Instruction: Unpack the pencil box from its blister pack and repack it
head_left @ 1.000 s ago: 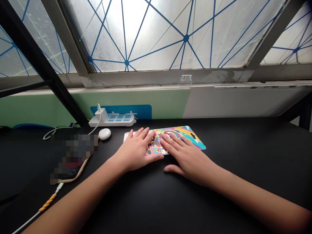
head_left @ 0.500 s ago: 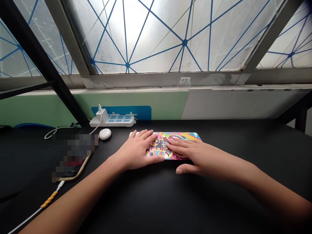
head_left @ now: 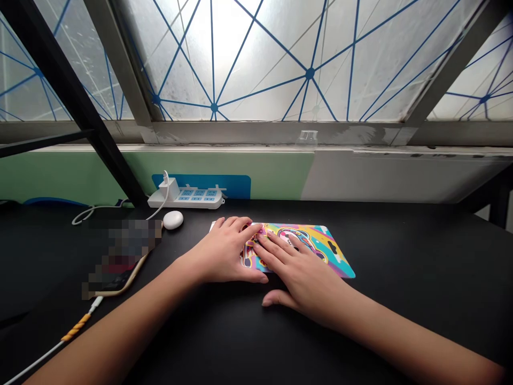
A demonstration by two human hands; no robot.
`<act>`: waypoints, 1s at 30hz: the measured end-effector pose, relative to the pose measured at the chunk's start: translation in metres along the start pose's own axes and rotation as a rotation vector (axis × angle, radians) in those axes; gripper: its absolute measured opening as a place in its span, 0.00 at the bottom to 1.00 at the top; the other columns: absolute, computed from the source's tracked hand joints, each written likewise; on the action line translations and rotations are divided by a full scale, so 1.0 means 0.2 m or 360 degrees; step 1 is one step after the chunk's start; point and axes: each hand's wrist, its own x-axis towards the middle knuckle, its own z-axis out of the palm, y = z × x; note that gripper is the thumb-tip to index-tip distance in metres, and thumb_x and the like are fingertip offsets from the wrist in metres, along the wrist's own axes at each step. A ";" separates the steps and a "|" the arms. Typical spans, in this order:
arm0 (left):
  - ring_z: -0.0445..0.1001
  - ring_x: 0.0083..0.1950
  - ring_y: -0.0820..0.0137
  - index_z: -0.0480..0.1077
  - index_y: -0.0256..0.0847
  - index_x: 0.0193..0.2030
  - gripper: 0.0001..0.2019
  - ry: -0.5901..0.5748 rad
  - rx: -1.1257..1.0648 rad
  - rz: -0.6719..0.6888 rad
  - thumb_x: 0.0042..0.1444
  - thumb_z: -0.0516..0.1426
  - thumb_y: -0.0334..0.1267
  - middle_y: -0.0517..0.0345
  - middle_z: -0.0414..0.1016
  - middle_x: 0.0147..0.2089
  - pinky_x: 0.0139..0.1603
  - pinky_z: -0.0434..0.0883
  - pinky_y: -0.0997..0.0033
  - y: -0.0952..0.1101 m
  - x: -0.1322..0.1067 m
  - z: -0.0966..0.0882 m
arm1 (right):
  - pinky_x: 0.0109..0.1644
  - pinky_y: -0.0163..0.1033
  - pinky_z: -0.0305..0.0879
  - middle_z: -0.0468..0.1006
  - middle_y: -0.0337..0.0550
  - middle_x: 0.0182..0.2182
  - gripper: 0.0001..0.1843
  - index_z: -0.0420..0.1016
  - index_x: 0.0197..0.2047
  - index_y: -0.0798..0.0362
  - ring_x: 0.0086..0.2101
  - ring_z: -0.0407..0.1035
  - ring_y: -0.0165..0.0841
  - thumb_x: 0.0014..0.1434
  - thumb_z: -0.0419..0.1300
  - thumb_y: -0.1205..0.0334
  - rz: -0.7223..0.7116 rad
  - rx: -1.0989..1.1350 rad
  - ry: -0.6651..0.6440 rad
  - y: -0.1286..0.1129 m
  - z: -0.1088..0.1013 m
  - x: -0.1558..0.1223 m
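A flat, brightly printed card-like pack with a cartoon figure and a dark hanging slot at its right end lies on the black table. Over its left part rests my left hand, fingers spread and thumb apart near the front edge. My right hand lies across the middle of the pack with its fingers stretched out, fingertips close to my left hand, and its thumb off the pack's front edge. Neither hand is closed round anything. Much of the pack's left and middle is hidden under the hands.
Left of the hands lie a white rounded case and a blurred-out phone-like device with a white cable. A power strip with a plugged-in charger stands by the wall. A black metal post rises at the left.
My right hand has moved left and nearer to me across the pack. The pack's right end with its slot now shows. My left hand has hardly moved; the view has shifted slightly.
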 end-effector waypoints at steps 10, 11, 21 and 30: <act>0.61 0.71 0.46 0.58 0.44 0.74 0.52 -0.0088 -0.0005 0.0005 0.49 0.59 0.74 0.43 0.63 0.72 0.70 0.57 0.42 -0.02 -0.01 -0.03 | 0.74 0.62 0.46 0.49 0.44 0.74 0.49 0.53 0.76 0.50 0.73 0.43 0.51 0.63 0.51 0.27 0.0178 0.0434 -0.0484 0.11 -0.23 -0.03; 0.61 0.71 0.46 0.57 0.44 0.74 0.52 -0.0097 -0.0007 -0.0003 0.49 0.60 0.73 0.44 0.62 0.73 0.70 0.57 0.42 -0.02 -0.01 -0.04 | 0.74 0.62 0.46 0.50 0.44 0.74 0.49 0.54 0.75 0.50 0.72 0.44 0.51 0.63 0.50 0.27 0.0176 0.0449 -0.0492 0.13 -0.24 -0.04; 0.59 0.73 0.47 0.55 0.46 0.75 0.51 -0.0129 -0.0054 -0.0019 0.50 0.60 0.71 0.46 0.61 0.73 0.71 0.55 0.43 -0.01 -0.01 -0.05 | 0.62 0.63 0.66 0.86 0.48 0.45 0.30 0.85 0.46 0.47 0.52 0.77 0.52 0.67 0.51 0.34 0.0254 0.0198 -0.0233 0.24 -0.28 -0.08; 0.58 0.73 0.47 0.53 0.45 0.75 0.52 -0.0076 -0.0136 0.0014 0.50 0.61 0.70 0.44 0.60 0.74 0.73 0.53 0.41 -0.02 0.00 -0.02 | 0.69 0.66 0.57 0.57 0.57 0.72 0.47 0.54 0.75 0.57 0.70 0.51 0.55 0.65 0.55 0.34 -0.0041 0.0108 0.0024 0.08 -0.02 0.00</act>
